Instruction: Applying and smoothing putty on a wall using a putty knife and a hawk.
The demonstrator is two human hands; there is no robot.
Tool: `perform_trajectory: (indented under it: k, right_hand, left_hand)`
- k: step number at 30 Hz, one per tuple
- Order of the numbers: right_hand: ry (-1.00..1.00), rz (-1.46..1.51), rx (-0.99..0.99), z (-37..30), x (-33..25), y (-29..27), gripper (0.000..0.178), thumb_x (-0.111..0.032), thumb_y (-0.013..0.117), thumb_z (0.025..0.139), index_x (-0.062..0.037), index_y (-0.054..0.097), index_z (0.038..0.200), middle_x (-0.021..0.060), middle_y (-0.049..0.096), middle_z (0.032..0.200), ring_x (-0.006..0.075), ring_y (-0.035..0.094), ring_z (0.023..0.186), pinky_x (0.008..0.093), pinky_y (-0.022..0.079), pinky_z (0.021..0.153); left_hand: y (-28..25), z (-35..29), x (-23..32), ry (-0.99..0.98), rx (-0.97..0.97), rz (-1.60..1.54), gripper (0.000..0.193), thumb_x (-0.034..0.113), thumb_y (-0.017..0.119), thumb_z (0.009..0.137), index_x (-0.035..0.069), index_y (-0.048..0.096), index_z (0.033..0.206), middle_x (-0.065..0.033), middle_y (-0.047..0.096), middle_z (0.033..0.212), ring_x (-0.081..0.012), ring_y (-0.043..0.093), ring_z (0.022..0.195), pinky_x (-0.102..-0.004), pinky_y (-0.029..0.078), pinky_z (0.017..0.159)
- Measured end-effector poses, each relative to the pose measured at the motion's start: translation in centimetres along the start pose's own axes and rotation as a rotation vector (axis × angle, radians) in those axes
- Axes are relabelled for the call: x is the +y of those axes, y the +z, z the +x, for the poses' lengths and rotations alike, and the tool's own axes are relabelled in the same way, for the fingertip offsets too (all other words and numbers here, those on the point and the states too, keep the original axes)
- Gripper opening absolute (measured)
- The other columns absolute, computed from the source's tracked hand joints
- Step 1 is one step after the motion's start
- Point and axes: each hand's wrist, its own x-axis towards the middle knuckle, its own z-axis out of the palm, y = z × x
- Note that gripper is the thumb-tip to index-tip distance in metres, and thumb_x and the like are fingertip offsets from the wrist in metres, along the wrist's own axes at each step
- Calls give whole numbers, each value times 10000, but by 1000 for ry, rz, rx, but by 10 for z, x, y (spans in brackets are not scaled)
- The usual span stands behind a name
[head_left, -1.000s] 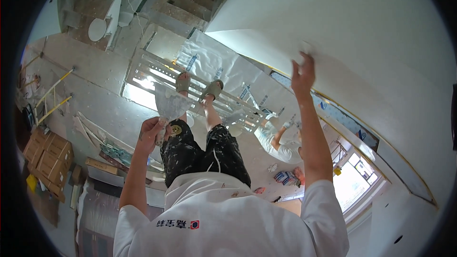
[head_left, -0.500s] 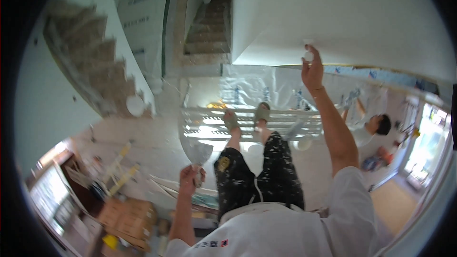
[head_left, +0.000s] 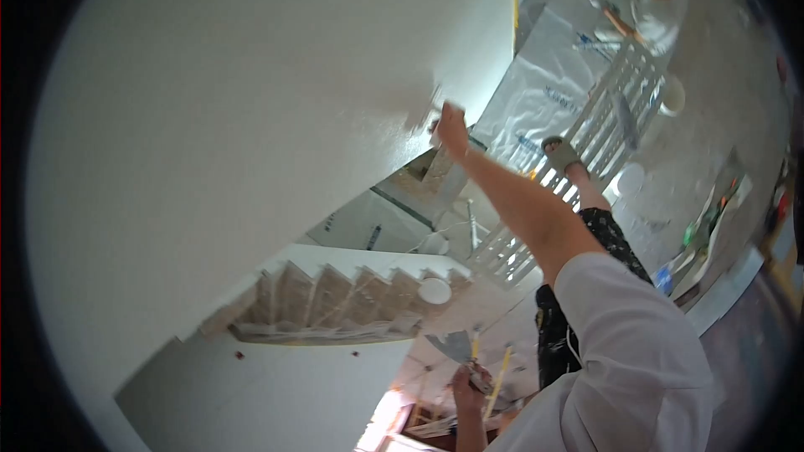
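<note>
My right hand (head_left: pixel 453 127) is closed and pressed up against the white wall (head_left: pixel 276 100), at the edge of a darker, wet-looking patch. Something pale shows at its fingers, too blurred to name. Lower down, my left hand (head_left: pixel 471 387) grips a wide putty knife (head_left: pixel 453 346) by its handle, blade upward and away from the wall. A sandalled foot (head_left: pixel 563 153) of mine stands on a pale slatted platform (head_left: pixel 630 88); dark trousers (head_left: pixel 615 238) with white splashes show below my sleeve.
Another person (head_left: pixel 657 12) works at the upper right beside clear plastic sheeting (head_left: pixel 544 88), with a scraper in one hand. White buckets (head_left: pixel 628 180) stand near the platform. Film-covered stairs (head_left: pixel 301 305) run below the wall. Yellow ladder legs (head_left: pixel 500 381) show beyond my left hand.
The view has swung round, and the wall now fills the upper left. My right hand has come against the wall beside a wet-looking patch. My left hand still holds the putty knife.
</note>
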Motion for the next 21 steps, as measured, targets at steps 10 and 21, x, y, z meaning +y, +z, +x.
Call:
perform_trajectory:
  k: [10,21]
  right_hand:
    - [-475,17,-23,-114,-14,56,447,-357,455,988,52,415,1164,142,599,776,231,603,664,357,499,619]
    - [-13,433,-21,96,-124,-10,342,-314,524,950,8,441,1030,206,602,799,378,593,610,442,518,592]
  left_hand:
    - [53,3,39,-118,-45,152,297,331,587,926,55,608,1031,-68,624,856,-204,573,726,-355,461,683]
    - [111,-18,57,-151,1,198,277,339,550,949,71,602,998,-68,624,880,-219,577,757,-365,463,687]
